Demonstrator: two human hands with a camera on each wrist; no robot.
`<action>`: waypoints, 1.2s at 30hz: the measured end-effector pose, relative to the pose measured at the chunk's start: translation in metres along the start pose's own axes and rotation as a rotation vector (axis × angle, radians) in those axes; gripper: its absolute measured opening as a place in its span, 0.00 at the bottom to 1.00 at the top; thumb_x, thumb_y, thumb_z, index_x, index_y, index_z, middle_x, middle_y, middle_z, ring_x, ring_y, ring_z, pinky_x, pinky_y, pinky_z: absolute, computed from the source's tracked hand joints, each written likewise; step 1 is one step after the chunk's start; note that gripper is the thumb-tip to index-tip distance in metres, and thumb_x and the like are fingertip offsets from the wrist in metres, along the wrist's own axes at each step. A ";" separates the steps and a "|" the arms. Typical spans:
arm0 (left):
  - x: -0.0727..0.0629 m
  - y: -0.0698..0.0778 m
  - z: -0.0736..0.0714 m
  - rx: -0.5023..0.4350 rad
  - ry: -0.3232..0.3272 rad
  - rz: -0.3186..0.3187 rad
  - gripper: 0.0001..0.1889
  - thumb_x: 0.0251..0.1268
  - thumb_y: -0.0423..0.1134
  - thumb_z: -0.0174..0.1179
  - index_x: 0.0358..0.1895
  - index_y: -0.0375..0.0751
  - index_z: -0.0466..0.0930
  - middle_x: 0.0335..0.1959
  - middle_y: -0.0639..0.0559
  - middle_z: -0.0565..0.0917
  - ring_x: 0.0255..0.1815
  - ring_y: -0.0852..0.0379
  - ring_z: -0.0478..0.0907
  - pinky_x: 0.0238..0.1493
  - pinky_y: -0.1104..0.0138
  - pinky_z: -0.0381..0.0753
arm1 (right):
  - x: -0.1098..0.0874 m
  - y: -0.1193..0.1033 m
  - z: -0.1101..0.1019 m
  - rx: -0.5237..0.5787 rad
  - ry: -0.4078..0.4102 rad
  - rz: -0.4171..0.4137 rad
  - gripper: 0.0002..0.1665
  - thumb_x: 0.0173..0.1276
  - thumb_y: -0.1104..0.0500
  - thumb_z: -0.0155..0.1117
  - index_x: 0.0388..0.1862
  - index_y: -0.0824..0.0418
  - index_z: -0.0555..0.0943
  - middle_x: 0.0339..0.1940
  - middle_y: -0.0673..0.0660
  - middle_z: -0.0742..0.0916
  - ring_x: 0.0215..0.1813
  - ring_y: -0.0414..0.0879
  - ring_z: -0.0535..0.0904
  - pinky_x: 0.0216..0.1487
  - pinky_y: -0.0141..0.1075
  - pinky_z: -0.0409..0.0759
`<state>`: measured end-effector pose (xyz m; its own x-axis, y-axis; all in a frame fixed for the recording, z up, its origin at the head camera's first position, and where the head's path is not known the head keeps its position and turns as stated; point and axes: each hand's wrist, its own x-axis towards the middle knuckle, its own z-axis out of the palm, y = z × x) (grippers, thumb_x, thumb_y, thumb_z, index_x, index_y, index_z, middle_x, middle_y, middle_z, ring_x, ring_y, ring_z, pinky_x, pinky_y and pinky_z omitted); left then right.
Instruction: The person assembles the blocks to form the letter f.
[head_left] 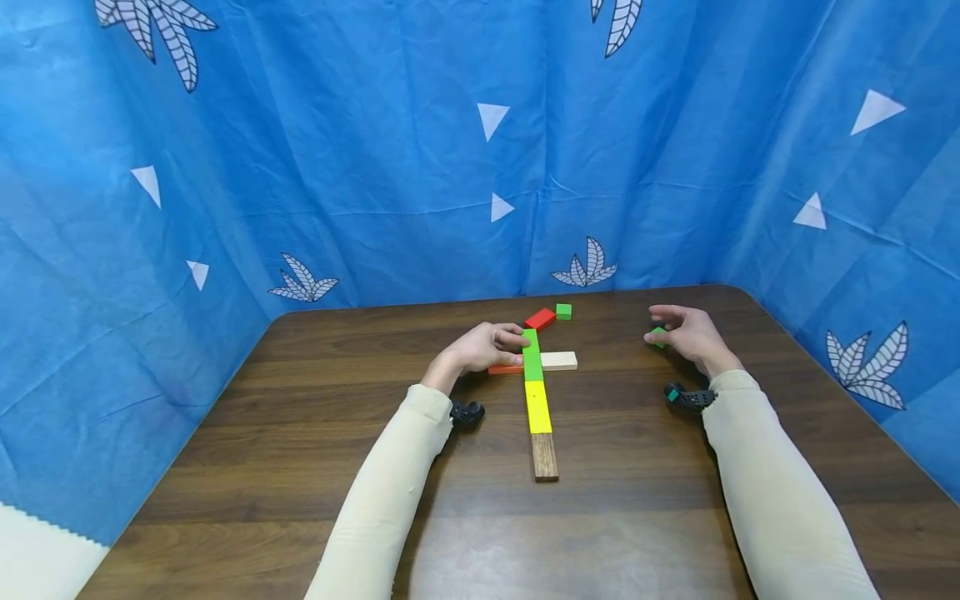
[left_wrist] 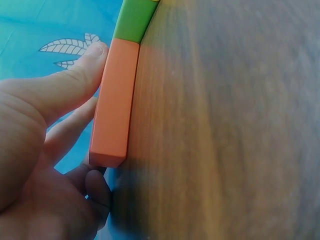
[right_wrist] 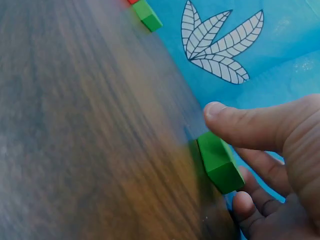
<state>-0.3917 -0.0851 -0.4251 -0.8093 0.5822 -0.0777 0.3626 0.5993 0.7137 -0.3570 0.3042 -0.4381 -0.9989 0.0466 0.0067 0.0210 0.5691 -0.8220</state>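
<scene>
My left hand (head_left: 487,346) lies at the left side of a cross of flat wooden blocks. Its thumb runs along an orange block (left_wrist: 116,100), with the fingers loosely bent beyond it, not closed round it. That block meets the green part (head_left: 532,367) of the upright row, which continues toward me with a yellow block (head_left: 537,407) and a brown block (head_left: 544,457). Opposite the orange one, a white block (head_left: 560,361) juts right. Over on the right, my right hand (head_left: 690,333) surrounds a small green block (right_wrist: 220,162) on the table, thumb and fingers spread apart.
Behind the cross, a red block (head_left: 541,319) lies near another small green block (head_left: 564,312). The brown wooden table (head_left: 615,500) ends at a blue curtain (head_left: 420,167) with leaf prints. Each wrist wears a dark strap.
</scene>
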 end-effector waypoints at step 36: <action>0.000 0.000 0.001 -0.019 0.002 -0.005 0.24 0.68 0.40 0.69 0.67 0.49 0.82 0.76 0.51 0.72 0.80 0.47 0.61 0.76 0.54 0.68 | 0.004 -0.011 0.007 -0.017 0.034 -0.003 0.30 0.78 0.57 0.61 0.75 0.65 0.72 0.66 0.71 0.79 0.56 0.61 0.81 0.59 0.49 0.82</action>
<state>-0.3912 -0.0845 -0.4254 -0.8121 0.5782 -0.0794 0.3502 0.5916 0.7262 -0.3618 0.2926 -0.4327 -0.9970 0.0724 0.0288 0.0189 0.5833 -0.8120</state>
